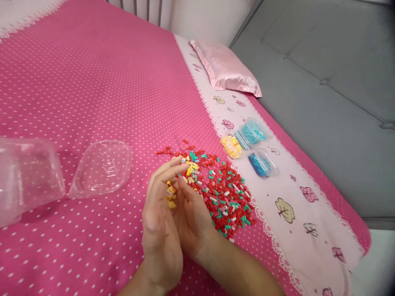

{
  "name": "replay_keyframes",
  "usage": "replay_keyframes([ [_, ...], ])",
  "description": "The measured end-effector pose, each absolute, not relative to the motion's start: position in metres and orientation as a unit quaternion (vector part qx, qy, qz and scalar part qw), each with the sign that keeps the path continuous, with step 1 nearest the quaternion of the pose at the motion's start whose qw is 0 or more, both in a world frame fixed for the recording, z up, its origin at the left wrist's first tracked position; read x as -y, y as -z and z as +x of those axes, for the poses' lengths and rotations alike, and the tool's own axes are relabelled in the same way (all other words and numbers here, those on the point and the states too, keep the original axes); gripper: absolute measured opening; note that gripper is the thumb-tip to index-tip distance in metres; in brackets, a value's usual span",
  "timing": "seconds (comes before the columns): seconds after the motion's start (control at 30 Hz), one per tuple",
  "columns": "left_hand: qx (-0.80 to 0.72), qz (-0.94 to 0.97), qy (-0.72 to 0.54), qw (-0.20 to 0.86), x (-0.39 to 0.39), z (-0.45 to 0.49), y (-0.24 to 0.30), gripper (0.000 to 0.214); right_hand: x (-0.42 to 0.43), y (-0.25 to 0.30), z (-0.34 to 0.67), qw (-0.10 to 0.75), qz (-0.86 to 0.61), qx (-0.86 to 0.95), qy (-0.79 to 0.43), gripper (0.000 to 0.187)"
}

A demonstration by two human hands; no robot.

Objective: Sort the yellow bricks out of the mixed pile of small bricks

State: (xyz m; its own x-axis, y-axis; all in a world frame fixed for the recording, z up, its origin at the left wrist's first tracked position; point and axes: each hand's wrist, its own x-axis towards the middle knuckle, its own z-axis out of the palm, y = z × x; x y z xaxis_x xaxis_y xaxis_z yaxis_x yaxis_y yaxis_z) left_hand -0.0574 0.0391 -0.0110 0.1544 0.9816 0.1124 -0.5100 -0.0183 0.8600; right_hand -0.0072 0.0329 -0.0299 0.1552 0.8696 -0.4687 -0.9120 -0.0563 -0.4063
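Observation:
My left hand point(159, 222) and my right hand point(194, 218) are cupped together at the near side of a heap of small plastic pieces point(228, 197). Between the palms, yellow pieces point(170, 196) show in the gap, with both hands curled around them. More yellow pieces point(193, 166) lie just beyond my fingertips, at the heap's left edge. The heap is mostly red, mixed with green, white and pink bits. My fingers hide part of what the palms hold.
To the left lie a clear plastic tub point(33, 176) on its side and a clear lid point(103, 166). At right stand small clear containers of turquoise pieces point(253, 132) and blue pieces point(261, 163), beside a yellow pile point(231, 146). A pink pillow point(226, 68) rests by the grey headboard point(321, 82).

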Motion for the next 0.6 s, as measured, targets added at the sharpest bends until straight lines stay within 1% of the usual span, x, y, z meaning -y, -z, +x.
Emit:
replay_keyframes([
  [0.1, -0.266, 0.472, -0.597, 0.592, -0.037, -0.057, 0.016, 0.056, -0.034, 0.026, -0.004, 0.661, -0.271, -0.094, -0.694, 0.02],
  [0.2, -0.269, 0.524, -0.61, 0.531, -0.034, -0.057, 0.019, 0.057, -0.035, 0.023, -0.002, 0.623, -0.271, -0.1, -0.727, 0.021],
  [0.27, -0.267, 0.543, -0.633, 0.483, -0.034, -0.056, 0.02, 0.058, -0.037, 0.021, -0.001, 0.596, -0.282, -0.099, -0.745, 0.025],
  [0.33, -0.271, 0.542, -0.646, 0.464, -0.034, -0.055, 0.021, 0.058, -0.039, 0.019, 0.002, 0.58, -0.289, -0.108, -0.753, 0.032],
  [0.43, -0.281, 0.518, -0.67, 0.451, -0.036, -0.053, 0.022, 0.055, -0.041, 0.013, 0.015, 0.604, -0.286, -0.12, -0.734, 0.035],
  [0.6, -0.282, 0.484, -0.712, 0.424, -0.046, -0.048, 0.024, 0.048, -0.043, -0.004, 0.064, 0.704, -0.298, -0.11, -0.635, 0.031],
])
